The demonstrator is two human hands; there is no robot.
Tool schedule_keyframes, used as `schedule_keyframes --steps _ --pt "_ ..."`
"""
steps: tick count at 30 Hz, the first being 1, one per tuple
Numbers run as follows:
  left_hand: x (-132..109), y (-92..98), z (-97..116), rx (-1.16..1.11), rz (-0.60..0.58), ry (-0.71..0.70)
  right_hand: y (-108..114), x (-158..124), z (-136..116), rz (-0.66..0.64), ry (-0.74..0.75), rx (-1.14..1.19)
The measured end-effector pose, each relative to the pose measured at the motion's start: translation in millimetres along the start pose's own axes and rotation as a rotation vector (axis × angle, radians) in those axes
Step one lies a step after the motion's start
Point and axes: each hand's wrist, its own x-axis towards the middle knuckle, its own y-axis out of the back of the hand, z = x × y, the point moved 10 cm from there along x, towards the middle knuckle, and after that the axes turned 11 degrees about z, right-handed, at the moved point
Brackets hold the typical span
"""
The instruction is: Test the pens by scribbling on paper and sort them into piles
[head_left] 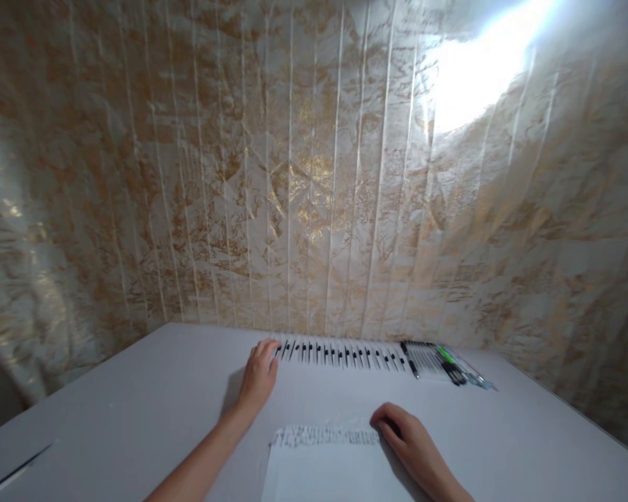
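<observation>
Gold-patterned sheeting (230, 237) backs one pale bench (136, 390). I see one white sheet (319, 477) lying near, at centre. Well apart from each other, the left hand (260, 373) is at the left end of one far row of pens (340, 355) and the right hand (405, 438) curls by the sheet's far right corner (whether either grips, I can't tell). That row, about seventeen dark marks, seems mostly lined up; what remains, I can't judge. Right of it: one green strip (445, 354).
</observation>
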Motion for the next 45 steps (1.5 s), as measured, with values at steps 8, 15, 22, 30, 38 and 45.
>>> schedule_keyframes --steps 8,15,22,30,38,45 --pt "45 -31.1 -74 0.128 -0.104 -0.03 -1 0 3 -0.035 -0.065 0.024" --pt "57 -63.8 -101 0.184 -0.194 -0.067 -5 0 12 -0.058 -0.12 0.074" --pt "57 -70.6 -108 0.228 -0.274 -0.099 -4 1 12 -0.073 -0.136 0.091" --pt "51 -72.4 -108 0.216 -0.301 -0.133 -6 2 11 -0.094 -0.1 0.081" --pt "2 -17.5 -88 0.136 -0.366 -0.115 -5 0 12 -0.064 -0.095 0.072" --pt "-61 -9.1 18 -0.145 -0.619 -0.195 -1 0 -3 -0.069 -0.034 -0.016"
